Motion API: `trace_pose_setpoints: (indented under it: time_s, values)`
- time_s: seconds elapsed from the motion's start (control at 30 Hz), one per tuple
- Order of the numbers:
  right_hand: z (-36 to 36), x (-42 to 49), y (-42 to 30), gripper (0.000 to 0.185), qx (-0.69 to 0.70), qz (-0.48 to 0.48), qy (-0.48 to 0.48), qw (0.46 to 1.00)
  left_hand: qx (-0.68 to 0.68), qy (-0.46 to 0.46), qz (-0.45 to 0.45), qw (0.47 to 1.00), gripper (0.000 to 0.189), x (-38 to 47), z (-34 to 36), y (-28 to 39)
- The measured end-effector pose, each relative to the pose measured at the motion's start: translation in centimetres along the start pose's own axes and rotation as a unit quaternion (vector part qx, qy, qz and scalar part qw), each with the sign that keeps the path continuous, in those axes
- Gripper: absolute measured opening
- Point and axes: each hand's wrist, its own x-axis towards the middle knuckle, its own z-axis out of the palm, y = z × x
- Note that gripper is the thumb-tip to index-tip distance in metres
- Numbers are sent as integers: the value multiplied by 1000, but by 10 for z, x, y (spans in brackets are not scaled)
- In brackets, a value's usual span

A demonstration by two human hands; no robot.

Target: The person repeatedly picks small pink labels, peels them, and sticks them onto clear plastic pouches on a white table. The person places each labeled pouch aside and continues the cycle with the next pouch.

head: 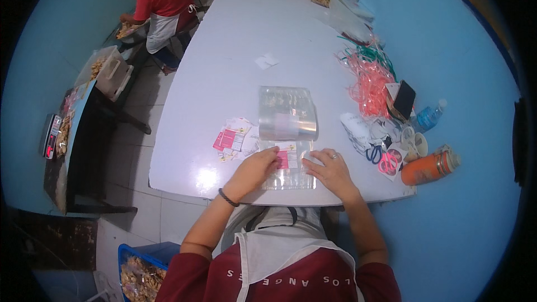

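Note:
A clear plastic bag [306,178] lies flat at the near edge of the white table, with a pink and white printed label card [287,157] on it. My left hand [258,167] touches the card's left side with its fingertips. My right hand [329,170], with a ring on one finger, rests at the bag's right side, fingers apart. Just beyond them lies a stack of clear plastic bags [287,102], its near end curled over. To the left is a loose pile of printed label cards [235,138], close to my left hand.
On the right are pink plastic ribbons [369,88], a smartphone [404,100], pink-handled scissors [388,162], a plastic bottle [428,117] and an orange bottle [428,169]. A co-worker [163,4] sits at the upper left. A blue crate [122,256] of packed food stands at the lower left.

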Motion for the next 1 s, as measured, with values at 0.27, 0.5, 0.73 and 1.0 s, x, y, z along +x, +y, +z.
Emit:
trace_pose_setpoints:
  time_s: [0.27,0.5,0.73,1.0]
  values:
    - [6,14,0,19,328,223,69,915,97,36,-43,994,33,-19,-84,-52]
    - [30,50,14,30,537,342,201,745,155,39,-2,987,29,-21,-82,-68]
    - [26,61,-20,43,310,182,222,906,218,139,44,965,18,-21,-65,-46]
    - [24,66,-53,40,326,193,134,916,222,106,-54,968,10,-18,-50,-28]
